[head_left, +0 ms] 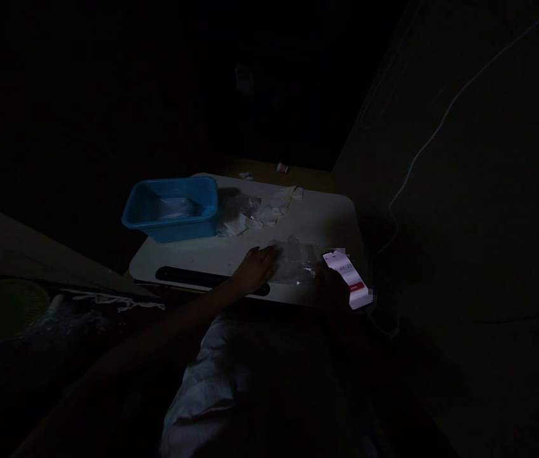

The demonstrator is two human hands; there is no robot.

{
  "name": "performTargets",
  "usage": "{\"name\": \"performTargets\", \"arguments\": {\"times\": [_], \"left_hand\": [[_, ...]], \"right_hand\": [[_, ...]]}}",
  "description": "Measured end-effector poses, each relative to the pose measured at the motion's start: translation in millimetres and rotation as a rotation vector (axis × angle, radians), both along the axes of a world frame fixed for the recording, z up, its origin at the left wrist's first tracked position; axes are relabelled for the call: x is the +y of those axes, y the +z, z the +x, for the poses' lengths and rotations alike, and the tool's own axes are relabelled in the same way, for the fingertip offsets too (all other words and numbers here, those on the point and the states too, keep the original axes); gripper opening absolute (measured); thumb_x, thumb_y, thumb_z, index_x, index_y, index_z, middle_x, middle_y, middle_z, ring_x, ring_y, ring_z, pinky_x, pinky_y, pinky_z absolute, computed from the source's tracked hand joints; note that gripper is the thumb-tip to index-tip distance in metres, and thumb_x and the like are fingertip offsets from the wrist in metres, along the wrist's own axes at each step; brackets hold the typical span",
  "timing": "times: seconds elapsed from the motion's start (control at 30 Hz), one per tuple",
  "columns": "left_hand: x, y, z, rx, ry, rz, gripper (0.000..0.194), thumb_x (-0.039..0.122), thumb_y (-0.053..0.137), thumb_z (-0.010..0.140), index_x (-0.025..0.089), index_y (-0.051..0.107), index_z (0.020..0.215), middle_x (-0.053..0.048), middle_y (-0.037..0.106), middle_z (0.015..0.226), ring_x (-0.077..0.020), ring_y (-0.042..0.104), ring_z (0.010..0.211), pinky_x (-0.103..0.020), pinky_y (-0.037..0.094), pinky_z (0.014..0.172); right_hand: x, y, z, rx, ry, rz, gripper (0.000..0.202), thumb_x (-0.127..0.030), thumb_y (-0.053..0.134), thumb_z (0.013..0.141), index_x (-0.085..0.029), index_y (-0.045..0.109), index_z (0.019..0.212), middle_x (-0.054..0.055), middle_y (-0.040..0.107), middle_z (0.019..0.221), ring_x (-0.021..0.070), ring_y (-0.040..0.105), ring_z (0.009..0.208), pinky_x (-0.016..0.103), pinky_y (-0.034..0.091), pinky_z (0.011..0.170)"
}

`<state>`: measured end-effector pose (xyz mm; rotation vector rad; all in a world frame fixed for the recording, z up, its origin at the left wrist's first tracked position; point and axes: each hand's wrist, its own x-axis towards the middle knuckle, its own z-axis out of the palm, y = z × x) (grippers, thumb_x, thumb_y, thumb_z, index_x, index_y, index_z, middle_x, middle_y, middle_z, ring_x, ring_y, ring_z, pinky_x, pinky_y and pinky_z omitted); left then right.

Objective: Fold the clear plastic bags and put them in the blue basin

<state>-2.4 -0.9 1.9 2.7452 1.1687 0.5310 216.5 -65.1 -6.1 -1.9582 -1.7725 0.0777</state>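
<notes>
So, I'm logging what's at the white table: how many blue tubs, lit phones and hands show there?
Blue tub: 1
Lit phone: 1
Left hand plus right hand: 2
Total: 4
Clear plastic between the hands: too dim to count.

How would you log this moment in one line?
left hand: at clear plastic | right hand: near phone | blue tub: on table

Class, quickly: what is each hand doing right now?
Left hand: looks open, fingers at the clear plastic.
Right hand: beside the phone; too dark to tell its grip.
</notes>
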Motion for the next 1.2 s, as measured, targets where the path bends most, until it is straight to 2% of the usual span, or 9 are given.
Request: {"name": "performTargets", "arguments": {"times": [0.1,0.23,0.4,0.67,0.9,1.07,1.2], "left_hand": [[1,0.2,0,0.023,-0.042,-0.018,0.042,0.025,0.034,0.091,0.015,0.034,0.132,-0.015,0.040,0.135,-0.0217,0.038,0.123,-0.044,0.024,0.101],[3,4.9,-2,0.078,-0.081,-0.008,0.044,0.024,0.033,0.091,0.016,0.031,0.134,-0.015,0.032,0.140,-0.0223,0.033,0.127,-0.048,0.021,0.101],[4,3.8,-5,0.108,-0.067,0.026,0.042,0.027,0.034,0.091,0.018,0.036,0.132,-0.016,0.035,0.138,-0.0247,0.036,0.124,-0.051,0.019,0.101],[8,0.1,-9,0.100,-0.098,0.006,0.042,0.033,0.036,0.091,0.019,0.040,0.131,-0.015,0.038,0.137,-0.0262,0.034,0.125,-0.050,0.020,0.100],[7,1.3,-9,0.026,-0.038,0.044,0.041,0.036,0.039,0.090,0.019,0.045,0.126,-0.012,0.044,0.132,-0.0264,0.040,0.118,-0.043,0.029,0.094],[6,1.2,-10,-0.026,-0.007,0.034,0.039,0.032,0.040,0.089,0.018,0.046,0.125,-0.012,0.046,0.130,-0.0246,0.041,0.118,-0.041,0.029,0.094],[7,0.8,-9,-0.012,-0.043,0.006,0.040,0.028,0.039,0.090,0.015,0.043,0.127,-0.013,0.043,0.133,-0.0223,0.042,0.119,-0.039,0.030,0.095]], "right_hand": [[2,2.7,-2,0.000,-0.035,-0.015,0.027,-0.024,0.041,0.081,-0.020,0.064,0.094,0.006,0.068,0.090,0.0197,0.059,0.083,0.029,0.042,0.070],[7,6.6,-3,0.027,-0.007,-0.031,0.027,-0.022,0.043,0.079,-0.019,0.065,0.094,0.006,0.068,0.091,0.0195,0.060,0.086,0.028,0.043,0.073],[9,7.9,-3,0.036,0.037,-0.043,0.026,-0.022,0.043,0.078,-0.021,0.065,0.092,0.005,0.068,0.087,0.0191,0.060,0.082,0.029,0.044,0.072],[7,3.6,-11,0.076,0.066,0.009,0.028,-0.025,0.040,0.081,-0.020,0.064,0.094,0.006,0.068,0.094,0.0189,0.060,0.087,0.030,0.045,0.077],[6,0.8,-12,0.067,0.045,0.062,0.025,-0.027,0.043,0.080,-0.021,0.064,0.092,0.006,0.067,0.094,0.0201,0.058,0.089,0.031,0.044,0.078],[7,0.4,-11,0.057,0.056,0.061,0.026,-0.024,0.042,0.079,-0.020,0.064,0.091,0.006,0.066,0.094,0.0204,0.057,0.089,0.032,0.044,0.079],[7,-1.6,-9,0.049,0.075,0.054,0.027,-0.024,0.042,0.078,-0.017,0.065,0.092,0.008,0.067,0.093,0.0209,0.057,0.087,0.033,0.044,0.078]]}}
